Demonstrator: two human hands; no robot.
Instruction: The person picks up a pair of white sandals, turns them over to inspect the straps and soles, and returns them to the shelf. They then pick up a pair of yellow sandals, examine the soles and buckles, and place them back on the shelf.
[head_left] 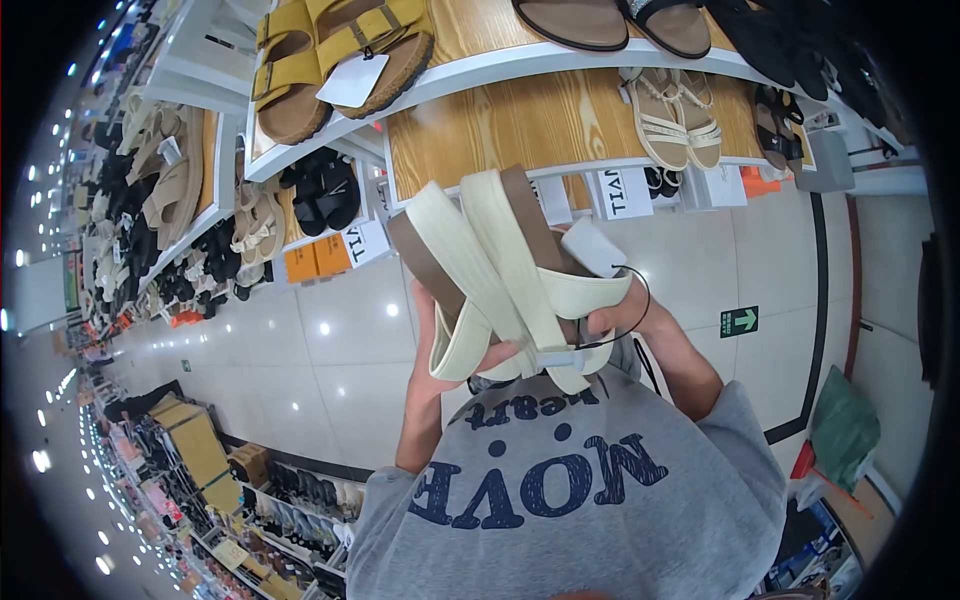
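Observation:
I hold a pair of cream-strapped sandals (500,265) with brown footbeds, pressed together in front of my chest. My left hand (440,335) grips them from the left and is mostly hidden behind them, with fingertips showing under the straps. My right hand (622,313) pinches the heel end on the right, thumb on the cream strap. A white tag (594,246) on a black cord loop hangs from the sandals by my right hand.
Wooden shelves with white edges (520,125) stand ahead, carrying mustard sandals (340,50), beige strappy sandals (680,115) and black ones (325,190). Orange boxes (318,258) sit below. A glossy tiled floor has a green arrow sign (739,321). More shoe racks (290,500) stand at the lower left.

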